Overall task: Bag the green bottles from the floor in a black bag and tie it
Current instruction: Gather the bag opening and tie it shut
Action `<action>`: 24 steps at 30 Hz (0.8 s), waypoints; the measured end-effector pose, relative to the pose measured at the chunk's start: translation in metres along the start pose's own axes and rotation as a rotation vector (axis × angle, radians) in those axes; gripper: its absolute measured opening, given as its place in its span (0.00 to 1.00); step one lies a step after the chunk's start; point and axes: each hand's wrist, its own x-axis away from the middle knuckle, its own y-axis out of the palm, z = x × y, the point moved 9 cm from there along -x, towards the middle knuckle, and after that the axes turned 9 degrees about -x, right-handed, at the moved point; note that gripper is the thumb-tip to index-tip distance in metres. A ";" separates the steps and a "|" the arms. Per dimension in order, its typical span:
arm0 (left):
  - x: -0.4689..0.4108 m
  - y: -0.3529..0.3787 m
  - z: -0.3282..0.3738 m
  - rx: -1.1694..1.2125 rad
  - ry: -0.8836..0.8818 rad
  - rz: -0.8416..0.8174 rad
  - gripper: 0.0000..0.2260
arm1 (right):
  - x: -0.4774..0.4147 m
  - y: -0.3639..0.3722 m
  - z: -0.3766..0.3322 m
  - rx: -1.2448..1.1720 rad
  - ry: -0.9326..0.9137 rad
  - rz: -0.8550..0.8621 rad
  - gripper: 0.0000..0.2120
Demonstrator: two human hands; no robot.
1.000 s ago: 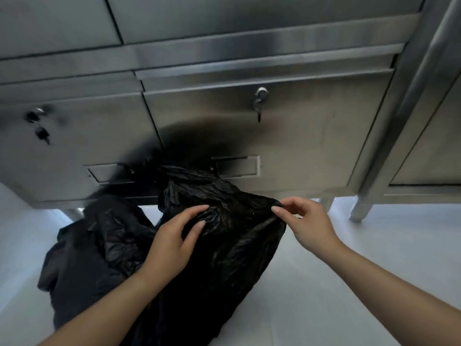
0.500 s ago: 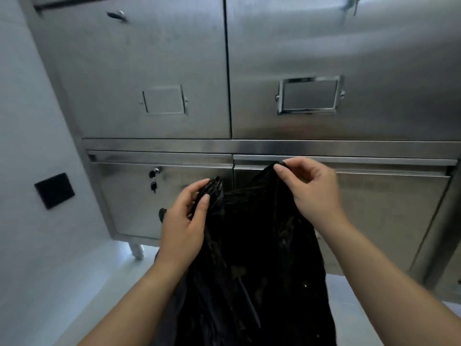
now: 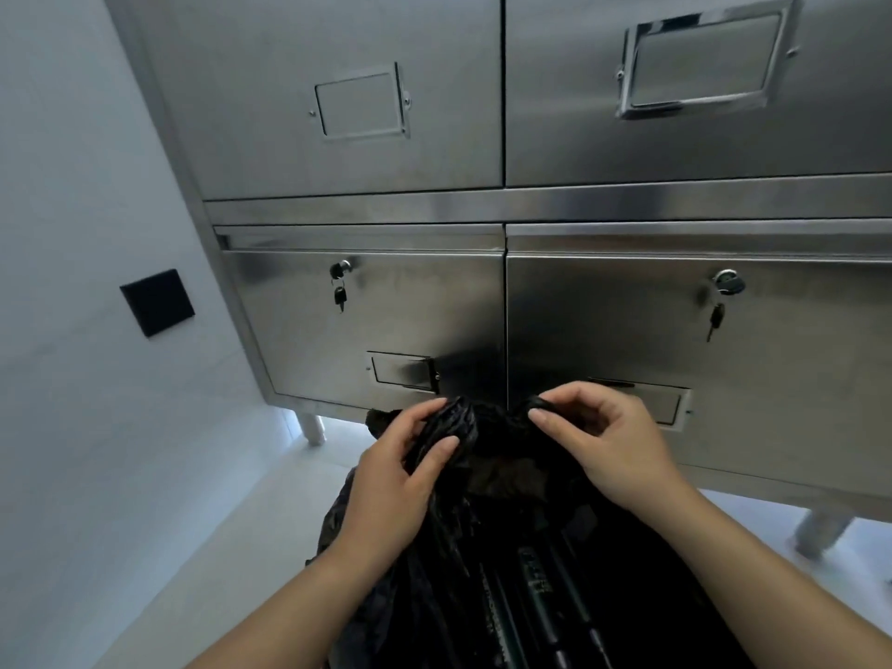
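Observation:
A black plastic bag (image 3: pixel 492 562) stands in front of me on the pale floor, its top pulled up between my hands. My left hand (image 3: pixel 396 480) pinches a bunched corner of the bag's rim on the left. My right hand (image 3: pixel 608 446) pinches the other corner on the right. The two gathered corners are a short gap apart. Through the bag's open mouth I see dark green bottles (image 3: pixel 536 596) lying inside, only partly visible.
A stainless steel cabinet (image 3: pixel 386 195) with drawers, keyed locks (image 3: pixel 340 272) and label holders stands right behind the bag on short legs (image 3: pixel 311 427). A white wall with a black square plate (image 3: pixel 157 301) is on the left. Pale floor (image 3: pixel 231 548) lies to the lower left.
The bag's top has come down from chest height to just above the floor. Both hands keep their grip on the rim and have gathered it into two bunched corners; the view has tilted down.

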 end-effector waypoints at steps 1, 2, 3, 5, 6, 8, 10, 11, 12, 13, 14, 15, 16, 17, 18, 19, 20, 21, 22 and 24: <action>-0.001 0.003 0.001 0.007 -0.003 0.007 0.14 | 0.000 0.000 0.002 -0.003 0.003 -0.001 0.09; -0.002 0.006 0.003 0.011 -0.005 0.011 0.14 | 0.000 0.001 0.004 -0.008 0.004 -0.003 0.09; -0.002 0.010 0.004 0.010 -0.004 0.008 0.14 | 0.000 0.001 0.006 -0.010 0.006 -0.003 0.09; -0.001 0.020 0.005 0.017 -0.012 -0.013 0.16 | 0.001 0.000 0.013 -0.015 0.021 -0.002 0.08; -0.001 0.024 0.005 0.032 -0.025 -0.022 0.17 | 0.002 0.000 0.017 -0.020 0.030 -0.006 0.08; -0.001 0.029 0.006 0.080 -0.035 -0.034 0.17 | 0.004 0.003 0.026 -0.013 0.051 -0.029 0.08; -0.001 0.034 0.012 0.106 -0.005 -0.054 0.14 | 0.006 0.004 0.035 0.010 0.075 -0.042 0.07; -0.001 0.035 0.014 0.101 0.009 -0.060 0.13 | 0.007 0.003 0.038 0.017 0.082 -0.038 0.07; -0.001 0.035 0.015 0.091 0.014 -0.058 0.12 | 0.007 0.002 0.041 0.019 0.086 -0.032 0.06; 0.000 0.035 0.014 0.075 0.012 -0.051 0.11 | 0.006 0.001 0.042 0.019 0.088 -0.026 0.06; 0.000 0.035 0.013 0.050 0.008 -0.043 0.11 | 0.006 0.000 0.043 0.015 0.087 -0.022 0.05; 0.000 0.036 0.013 0.015 0.008 -0.035 0.11 | 0.006 0.000 0.043 0.011 0.083 -0.019 0.04; 0.001 0.036 0.012 -0.026 0.013 -0.028 0.11 | 0.006 0.001 0.042 0.007 0.078 -0.017 0.04; 0.001 0.036 0.012 -0.066 0.018 -0.023 0.11 | 0.005 0.003 0.043 0.005 0.077 -0.017 0.03; 0.001 0.036 0.011 -0.097 0.020 -0.020 0.11 | 0.006 0.005 0.044 0.004 0.082 -0.017 0.03; 0.001 0.037 0.010 -0.116 0.021 -0.021 0.11 | 0.006 0.006 0.046 0.010 0.092 -0.017 0.03; 0.001 0.038 0.009 -0.122 0.021 -0.028 0.12 | 0.007 0.008 0.049 0.022 0.103 -0.016 0.03; 0.001 0.040 0.008 -0.121 0.021 -0.041 0.12 | 0.009 0.009 0.052 0.036 0.115 -0.015 0.03; 0.001 0.042 0.008 -0.114 0.023 -0.062 0.12 | 0.010 0.009 0.054 0.045 0.127 -0.014 0.03; 0.002 0.047 0.008 -0.099 0.024 -0.106 0.12 | 0.013 0.010 0.059 0.052 0.145 -0.008 0.04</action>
